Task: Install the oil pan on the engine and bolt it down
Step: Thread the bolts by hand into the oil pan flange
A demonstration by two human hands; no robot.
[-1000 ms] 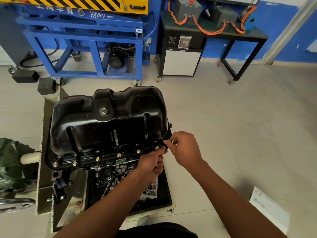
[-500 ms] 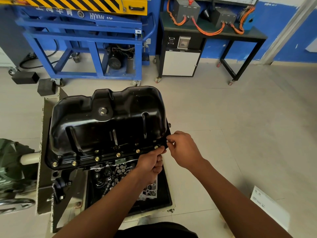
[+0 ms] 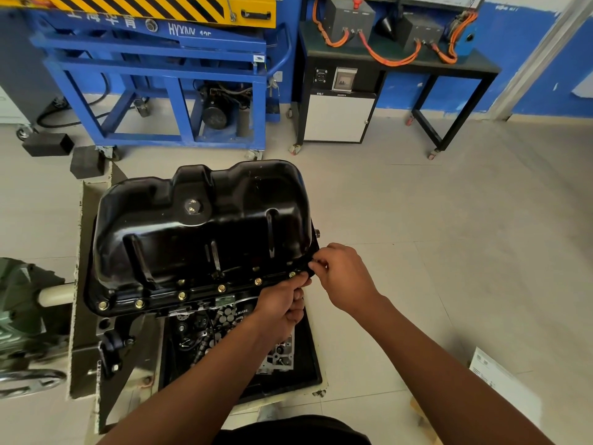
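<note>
The black oil pan [image 3: 199, 232] sits upside-down on the engine, which is mounted on a stand. Several brass-coloured bolts [image 3: 221, 288] stand along the pan's near flange. My right hand [image 3: 345, 277] pinches a small bolt at the flange's near right corner. My left hand [image 3: 282, 303] is curled just below that corner, fingertips at the flange edge beside a bolt [image 3: 292, 274]; what it holds is hidden.
A black tray [image 3: 308, 364] of engine parts lies under the pan by my arms. A green gearbox [image 3: 22, 316] with a handwheel is at left. A blue lift frame [image 3: 154, 75] and a black bench [image 3: 401, 65] stand behind. Paper [image 3: 500, 390] lies on the floor right.
My right hand has shifted slightly left toward the flange corner. My left hand has stayed at the corner, and the pan has not moved.
</note>
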